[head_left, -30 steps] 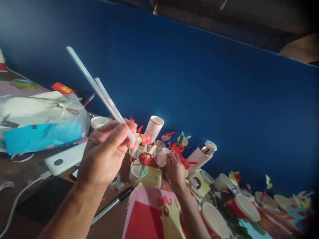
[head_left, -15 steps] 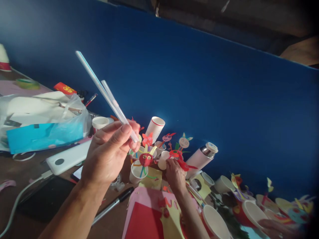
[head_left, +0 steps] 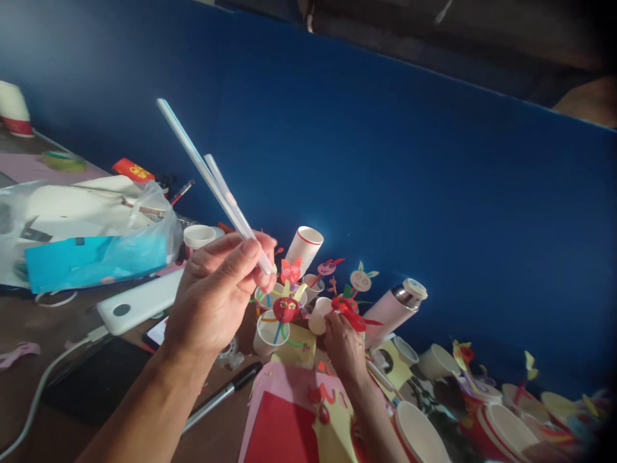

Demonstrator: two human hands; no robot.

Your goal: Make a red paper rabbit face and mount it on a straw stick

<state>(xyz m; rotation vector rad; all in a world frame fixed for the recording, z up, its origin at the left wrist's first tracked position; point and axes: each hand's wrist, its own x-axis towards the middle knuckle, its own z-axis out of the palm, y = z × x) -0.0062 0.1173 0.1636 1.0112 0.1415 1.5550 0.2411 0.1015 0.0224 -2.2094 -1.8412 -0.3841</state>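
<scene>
My left hand [head_left: 219,289] is raised at centre left, pinching two clear plastic drinking straws [head_left: 224,199] between thumb and fingers. One straw, longer, carries a blue stripe, and both slant up to the left. My right hand [head_left: 344,344] reaches low among the crafts, its fingers curled and partly hidden. Touching or close by its fingertips are a small white paper cup [head_left: 319,316] and a red paper figure [head_left: 349,314]; which of these it grips is hidden. To its left, a red paper face [head_left: 286,310] stands over a white paper cup [head_left: 270,334] with coloured strips.
A pink thermos [head_left: 393,312] and stacked paper cups [head_left: 305,247] stand near the blue wall. Red, pink and yellow paper, a marker [head_left: 222,395], a power bank [head_left: 139,302] and a plastic bag [head_left: 159,218] surround my arms. Another person's hand [head_left: 549,452] blurs at lower right.
The whole view has shifted slightly, so things appear a little further right. My left hand keeps its pinch on the straws; my right hand stays by the white cup and red figure.
</scene>
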